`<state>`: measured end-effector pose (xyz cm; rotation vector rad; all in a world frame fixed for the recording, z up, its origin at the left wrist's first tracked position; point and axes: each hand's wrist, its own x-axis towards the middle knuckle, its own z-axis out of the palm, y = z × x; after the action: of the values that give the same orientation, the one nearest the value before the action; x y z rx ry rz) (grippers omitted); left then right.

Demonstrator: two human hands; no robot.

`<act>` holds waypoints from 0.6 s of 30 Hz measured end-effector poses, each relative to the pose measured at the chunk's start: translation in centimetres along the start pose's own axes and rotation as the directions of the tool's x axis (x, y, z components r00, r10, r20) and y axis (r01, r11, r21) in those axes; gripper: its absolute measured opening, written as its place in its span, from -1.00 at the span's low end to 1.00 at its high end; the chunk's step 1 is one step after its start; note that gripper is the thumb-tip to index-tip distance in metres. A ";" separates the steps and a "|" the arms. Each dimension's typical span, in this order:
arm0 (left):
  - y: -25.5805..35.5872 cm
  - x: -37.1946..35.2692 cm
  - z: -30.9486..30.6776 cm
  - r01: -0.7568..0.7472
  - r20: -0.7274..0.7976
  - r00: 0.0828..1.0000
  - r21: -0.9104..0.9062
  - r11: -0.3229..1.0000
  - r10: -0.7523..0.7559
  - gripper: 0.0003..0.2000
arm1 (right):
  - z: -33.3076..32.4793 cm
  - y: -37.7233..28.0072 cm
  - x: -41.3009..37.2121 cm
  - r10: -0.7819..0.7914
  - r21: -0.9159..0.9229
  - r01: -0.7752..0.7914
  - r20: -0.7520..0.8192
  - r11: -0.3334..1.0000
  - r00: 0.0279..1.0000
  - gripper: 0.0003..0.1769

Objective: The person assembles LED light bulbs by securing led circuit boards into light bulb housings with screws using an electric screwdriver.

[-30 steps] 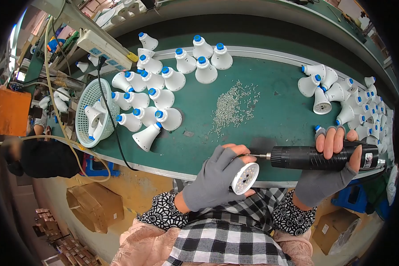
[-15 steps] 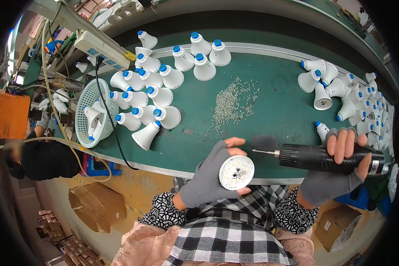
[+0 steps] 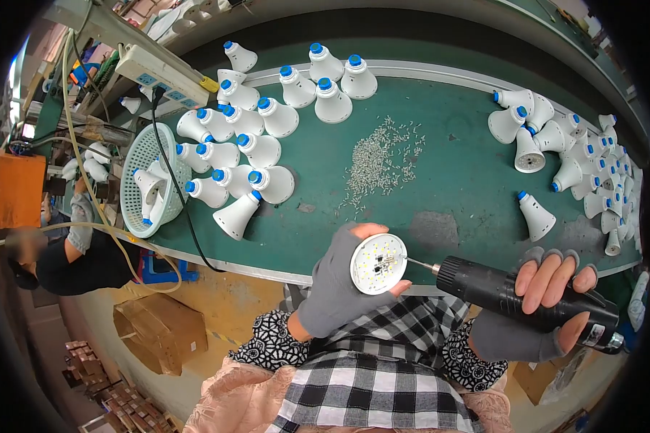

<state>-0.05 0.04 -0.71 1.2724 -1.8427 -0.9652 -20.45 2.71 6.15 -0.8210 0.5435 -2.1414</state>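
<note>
- Pile of small metallic pieces [image 3: 374,164] lies loose on the green table [image 3: 469,184].
- The left hand [image 3: 336,285], in a grey fingerless glove, curls around the white lamp body [image 3: 378,264], fingers and thumb wrapped about its sides; the lamp's round LED face shows, on the person's side of the pile.
- The right hand [image 3: 545,292], gloved alike, is closed firmly around the black electric screwdriver [image 3: 484,283], right of the pile and nearer the person. Its bit points left at the lamp's rim; whether they touch cannot be told.
- One loose lamp housing [image 3: 538,219] lies right of the pile, toward the person.
- White housings with blue caps [image 3: 276,119] stand or lean left of the pile; more [image 3: 565,173] crowd far right of it.
- Beyond the left group from the pile, a pale basket [image 3: 128,195] holds several housings.
- Far left of the pile is a co-worker's gloved hand [image 3: 81,227].
</note>
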 end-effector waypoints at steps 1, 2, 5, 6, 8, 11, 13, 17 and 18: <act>-0.1 0.0 0.0 -0.020 -0.005 1.000 0.023 1.000 0.020 -0.32 | 0.0 0.0 -0.1 0.004 -0.014 -0.004 0.006 1.000 1.000 -0.67; -0.1 0.0 0.0 -0.024 0.004 1.000 0.022 0.999 0.024 -0.32 | 0.0 0.0 -0.1 0.007 -0.029 -0.006 0.013 1.000 1.000 -0.67; -0.2 -0.1 0.0 -0.039 0.027 0.999 0.016 0.999 0.039 -0.31 | -0.4 0.0 0.0 0.022 -0.050 -0.020 0.050 0.999 0.998 -0.66; -0.2 -0.1 0.1 -0.049 0.028 0.998 0.015 0.999 0.049 -0.31 | -0.6 0.1 -0.1 0.012 -0.048 -0.011 0.027 0.999 1.000 -0.63; -0.2 -0.1 0.1 -0.053 0.032 0.998 0.010 0.999 0.053 -0.31 | -0.9 0.4 -0.3 -0.007 -0.046 0.006 -0.020 0.999 1.000 -0.56; -0.2 -0.1 0.3 -0.051 0.034 0.998 0.006 0.999 0.051 -0.32 | -0.7 0.6 0.0 0.019 -0.074 -0.015 0.064 0.997 0.998 -0.64; -0.3 -0.2 0.4 -0.067 0.027 0.997 0.020 0.998 0.067 -0.33 | -0.1 0.7 -0.1 0.016 -0.078 -0.014 0.024 0.997 1.000 -0.64; -0.4 0.1 0.5 -0.099 0.038 0.994 0.020 0.995 0.098 -0.35 | 0.1 0.6 0.0 0.017 -0.103 -0.014 0.026 0.995 1.000 -0.63; -0.4 0.1 0.5 -0.105 0.047 0.993 0.015 0.994 0.104 -0.35 | 0.1 0.7 -0.1 0.009 -0.099 -0.006 0.028 0.995 1.000 -0.63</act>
<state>-0.31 -0.05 -1.23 1.1602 -1.9368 -0.9311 -19.98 2.30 5.77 -0.9003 0.6413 -2.1063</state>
